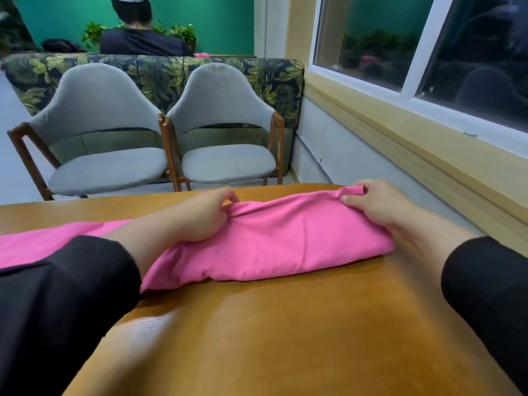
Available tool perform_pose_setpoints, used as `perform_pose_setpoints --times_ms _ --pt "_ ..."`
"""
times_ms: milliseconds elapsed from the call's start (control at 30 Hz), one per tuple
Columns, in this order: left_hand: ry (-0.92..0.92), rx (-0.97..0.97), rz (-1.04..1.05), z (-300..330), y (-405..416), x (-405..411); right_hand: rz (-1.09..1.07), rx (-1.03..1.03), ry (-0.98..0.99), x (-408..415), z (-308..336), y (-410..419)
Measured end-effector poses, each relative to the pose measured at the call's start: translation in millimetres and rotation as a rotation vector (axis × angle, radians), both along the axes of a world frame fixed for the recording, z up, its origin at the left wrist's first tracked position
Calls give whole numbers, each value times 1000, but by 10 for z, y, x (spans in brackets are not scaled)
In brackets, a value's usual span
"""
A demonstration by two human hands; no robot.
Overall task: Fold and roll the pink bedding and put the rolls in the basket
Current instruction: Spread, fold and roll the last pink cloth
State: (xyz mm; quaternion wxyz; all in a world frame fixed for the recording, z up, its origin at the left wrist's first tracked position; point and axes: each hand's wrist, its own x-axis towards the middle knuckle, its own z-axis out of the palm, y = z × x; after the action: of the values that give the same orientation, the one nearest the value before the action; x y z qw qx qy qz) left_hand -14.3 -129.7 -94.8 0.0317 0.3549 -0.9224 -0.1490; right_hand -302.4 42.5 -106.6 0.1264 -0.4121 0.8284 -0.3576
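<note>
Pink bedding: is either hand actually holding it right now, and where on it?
Both. The left hand and right hand each pinch the far edge of the pink bedding, which lies folded on the table.

A lounge or café seating area: paired grey armchairs [107, 132], leaf-print booth sofa [160, 72] (potted plants [183, 34] behind).

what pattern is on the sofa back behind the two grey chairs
Yellow-green fern leaves on a dark ground, on the long upholstered sofa back; the head view shows it.

Pink bedding [271, 241] cut off left
</note>
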Motion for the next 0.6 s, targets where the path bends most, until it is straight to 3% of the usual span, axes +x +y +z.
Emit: perform_pose_setpoints --times_ms 167,267,367,467,600 --pt "31 47 -10 -211 -191 2 -74 176 81 -60 -238 -244" --pt "49 12 -27 -240 -188 74 -92 240 272 8 -269 -296" --pt "57 -73 -2 -282 -162 147 -32 227 605 172 -266 -302" --pt "11 -142 0 -246 -99 295 165 179 773 581 -160 -350" --pt "-7 -208 30 -172 25 740 467 118 656 1336 -107 -498"
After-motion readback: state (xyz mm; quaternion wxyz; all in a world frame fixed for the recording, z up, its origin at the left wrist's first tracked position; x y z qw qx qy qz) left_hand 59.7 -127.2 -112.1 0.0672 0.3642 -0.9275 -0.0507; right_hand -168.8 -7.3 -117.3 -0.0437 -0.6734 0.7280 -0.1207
